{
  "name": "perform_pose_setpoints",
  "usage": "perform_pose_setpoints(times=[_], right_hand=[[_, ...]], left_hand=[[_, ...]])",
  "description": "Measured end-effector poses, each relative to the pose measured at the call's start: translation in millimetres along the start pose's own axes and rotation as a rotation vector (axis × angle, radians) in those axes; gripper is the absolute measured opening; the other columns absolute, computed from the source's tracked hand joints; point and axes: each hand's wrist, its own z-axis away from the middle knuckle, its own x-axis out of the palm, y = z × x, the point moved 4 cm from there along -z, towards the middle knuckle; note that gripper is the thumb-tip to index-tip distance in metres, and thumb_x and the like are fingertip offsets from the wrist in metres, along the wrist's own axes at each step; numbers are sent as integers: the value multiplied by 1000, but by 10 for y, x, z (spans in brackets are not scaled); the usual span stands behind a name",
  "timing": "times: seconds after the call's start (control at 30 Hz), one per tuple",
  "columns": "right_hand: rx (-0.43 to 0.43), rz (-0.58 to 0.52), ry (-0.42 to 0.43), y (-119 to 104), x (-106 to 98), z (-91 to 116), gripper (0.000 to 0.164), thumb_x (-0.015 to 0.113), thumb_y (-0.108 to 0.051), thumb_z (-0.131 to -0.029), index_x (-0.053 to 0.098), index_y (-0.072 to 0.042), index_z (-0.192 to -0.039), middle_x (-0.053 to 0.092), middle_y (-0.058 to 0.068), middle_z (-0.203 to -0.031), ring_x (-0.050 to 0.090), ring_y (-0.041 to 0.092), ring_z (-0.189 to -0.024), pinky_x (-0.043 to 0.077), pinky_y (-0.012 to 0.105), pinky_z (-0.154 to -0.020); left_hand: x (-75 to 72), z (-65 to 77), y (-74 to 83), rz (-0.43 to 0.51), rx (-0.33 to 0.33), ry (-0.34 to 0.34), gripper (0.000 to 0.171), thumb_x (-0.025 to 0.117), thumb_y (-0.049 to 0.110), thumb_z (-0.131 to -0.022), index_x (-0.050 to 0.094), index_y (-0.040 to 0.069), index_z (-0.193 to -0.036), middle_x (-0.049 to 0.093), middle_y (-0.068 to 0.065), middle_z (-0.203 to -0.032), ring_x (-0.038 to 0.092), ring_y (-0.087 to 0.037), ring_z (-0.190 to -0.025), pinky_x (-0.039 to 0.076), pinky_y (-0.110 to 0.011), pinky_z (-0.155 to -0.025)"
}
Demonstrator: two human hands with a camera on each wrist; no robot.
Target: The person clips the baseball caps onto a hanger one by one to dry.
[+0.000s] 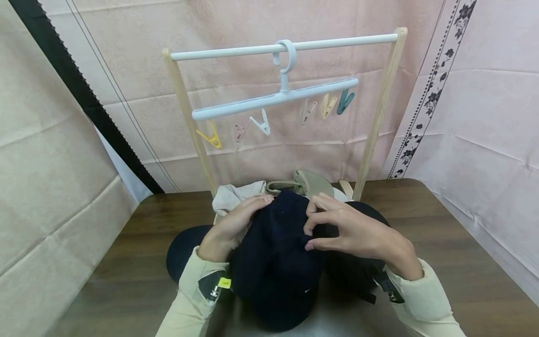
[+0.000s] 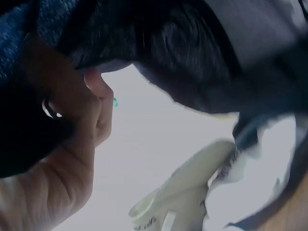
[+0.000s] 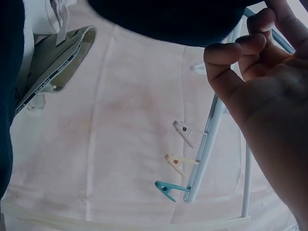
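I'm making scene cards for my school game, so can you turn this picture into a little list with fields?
left hand: against the dark cap's side
right hand: thumb and finger pinch the dark cap
hanger: pale blue, tilted, hooked on a rail
clips: yellow clip, teal clip, others
table: brown

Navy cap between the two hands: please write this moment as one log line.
left hand: holds navy cap | right hand: pinches same cap | hanger: hooked on rail
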Motion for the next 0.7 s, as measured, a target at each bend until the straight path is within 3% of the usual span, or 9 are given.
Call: perform_pose_setpoints(times=[0.07,0.27,0.33,0.57,0.7], right_hand=[[-2,3,1,-9,-8,3,20,86,-18,-91,71,-28,-100,49,-12,-105,47,7,-105,44,26,-88],[13,-10,3,-28,-21,9,16,83,-21,-94,69,-29,-100,50,-12,-105,49,6,-103,46,26,-87],[19,-33,-1,-28,-17,5,15,81,-21,-96,68,-28,-100,52,-12,-107,51,6,-103,47,26,-87],[57,-107,-57,-24,17,-5,13,71,-14,-102,65,-25,-103,65,-13,-119,62,7,-105,55,34,-89],[118,-100,-54,-19,1,11,8,70,-20,-104,65,-26,-104,63,-18,-96,60,4,-86,53,28,-76]], left_hand=[[-25,-18,-21,-100,-17,-3,21,46,22,-112,66,17,-110,64,4,-111,63,-10,-101,54,-24,-88],[-61,-88,-77,-543,1,-57,21,50,19,-112,66,6,-107,61,1,-105,58,-14,-100,48,-28,-90],[-43,-100,-93,-651,-1,-70,21,54,21,-111,68,5,-107,62,2,-103,58,-13,-99,47,-29,-91],[65,-90,-129,-844,-16,-176,20,55,20,-110,69,6,-108,66,2,-96,60,-10,-91,48,-27,-86],[83,-71,-67,-882,39,-135,20,56,20,-110,70,6,-113,69,-2,-102,63,-12,-95,50,-30,-91]])
